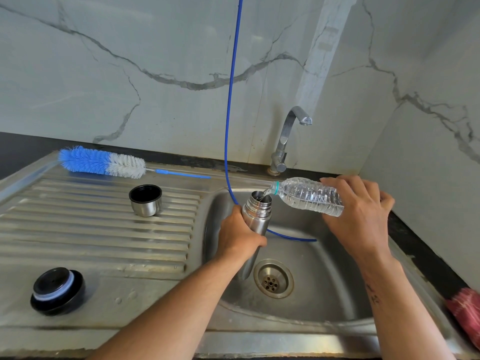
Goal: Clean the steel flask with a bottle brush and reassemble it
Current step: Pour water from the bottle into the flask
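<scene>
- Over the steel sink (324,255), a person's left hand (237,236) is wrapped around the middle of the steel flask (255,216), fingers curled behind the body and the thumb (255,241) lying across its front; the open threaded neck juts above the fist and the base points down toward the drain (273,278).
- Beside it, the right hand (359,214) grips the lower half of a clear plastic water bottle (306,196), fingertips (331,181) pressed over its top side, the bottle tipped nearly flat so its mouth sits just at the flask's rim and water runs in.
- On the ribbed draining board (91,229), the flask's cup (146,200) stands mouth up, well apart from the black stopper (57,291) nearer the front edge.
- Along the board's back edge lies the bottle brush (104,163), blue and white bristles to the left, untouched.
- A blue hose (230,100) hangs down the marble wall into the basin, passing behind the flask, left of the tap (285,136).
</scene>
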### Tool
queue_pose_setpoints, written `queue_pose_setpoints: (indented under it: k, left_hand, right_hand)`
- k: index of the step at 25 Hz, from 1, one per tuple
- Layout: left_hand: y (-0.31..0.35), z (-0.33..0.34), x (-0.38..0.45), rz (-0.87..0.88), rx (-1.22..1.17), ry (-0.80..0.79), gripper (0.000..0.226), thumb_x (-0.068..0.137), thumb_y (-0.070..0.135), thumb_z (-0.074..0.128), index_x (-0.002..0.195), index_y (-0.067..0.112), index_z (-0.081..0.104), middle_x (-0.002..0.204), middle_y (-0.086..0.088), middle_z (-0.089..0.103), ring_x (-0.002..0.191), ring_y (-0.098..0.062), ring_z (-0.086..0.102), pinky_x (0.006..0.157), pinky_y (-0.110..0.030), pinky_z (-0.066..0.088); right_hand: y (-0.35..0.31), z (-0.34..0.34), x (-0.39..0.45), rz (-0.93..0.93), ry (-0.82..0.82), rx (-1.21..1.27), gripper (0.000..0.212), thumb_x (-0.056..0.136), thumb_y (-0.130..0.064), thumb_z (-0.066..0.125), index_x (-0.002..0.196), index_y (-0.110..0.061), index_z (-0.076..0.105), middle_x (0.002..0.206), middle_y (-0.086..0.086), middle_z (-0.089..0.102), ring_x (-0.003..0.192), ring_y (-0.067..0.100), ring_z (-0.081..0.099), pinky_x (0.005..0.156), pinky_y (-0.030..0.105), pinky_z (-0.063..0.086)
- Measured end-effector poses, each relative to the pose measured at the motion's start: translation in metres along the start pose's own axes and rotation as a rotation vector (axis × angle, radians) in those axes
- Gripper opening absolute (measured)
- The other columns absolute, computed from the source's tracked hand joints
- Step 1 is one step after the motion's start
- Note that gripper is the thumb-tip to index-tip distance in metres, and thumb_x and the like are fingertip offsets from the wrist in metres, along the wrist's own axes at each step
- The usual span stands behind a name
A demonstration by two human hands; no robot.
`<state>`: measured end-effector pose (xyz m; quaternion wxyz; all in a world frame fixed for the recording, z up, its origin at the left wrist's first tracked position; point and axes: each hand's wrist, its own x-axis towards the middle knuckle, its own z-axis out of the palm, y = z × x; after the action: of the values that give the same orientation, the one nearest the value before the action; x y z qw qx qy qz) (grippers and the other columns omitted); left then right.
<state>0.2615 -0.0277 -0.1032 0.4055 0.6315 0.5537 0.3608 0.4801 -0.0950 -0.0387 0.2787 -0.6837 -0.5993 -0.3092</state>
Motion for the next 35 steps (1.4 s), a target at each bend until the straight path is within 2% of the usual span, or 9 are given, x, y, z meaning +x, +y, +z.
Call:
queue_pose_setpoints:
  k: [19,26,35]
  left_hand:
    - [-0.002,0.0014,0.0011,0.01,0.007,-0.004,0.069,0.055,0.012,0.095,0.111,0.021,0.057,0.105,0.002,0.067,0.094,-0.018,0.066,0.081,-0.033,0.056]
    - [-0.001,0.0011,0.0006,0.01,0.011,0.007,0.067,0.053,0.012,0.096,0.108,0.021,0.058,0.102,0.002,0.067,0.091,-0.018,0.066,0.08,-0.034,0.057]
    - [-0.0007,0.0008,-0.0002,-0.002,0.004,-0.018,0.066,0.056,0.011,0.095,0.109,0.021,0.057,0.106,0.001,0.067,0.093,-0.018,0.064,0.073,-0.027,0.049]
  right_hand:
    - [0.0005,-0.0038,0.001,0.019,0.006,0.004,0.056,0.078,-0.022,0.086,0.13,-0.028,0.066,0.124,-0.001,0.063,0.118,0.03,0.049,0.099,0.051,0.031]
    - [0.0009,-0.0035,0.0006,0.03,0.031,0.01,0.059,0.074,-0.014,0.085,0.129,-0.027,0.067,0.123,0.0,0.063,0.117,0.031,0.05,0.1,0.048,0.028]
    - [0.0015,-0.0036,0.0015,0.029,0.051,0.008,0.061,0.073,-0.008,0.084,0.128,-0.027,0.068,0.123,-0.001,0.063,0.117,0.029,0.05,0.102,0.048,0.028]
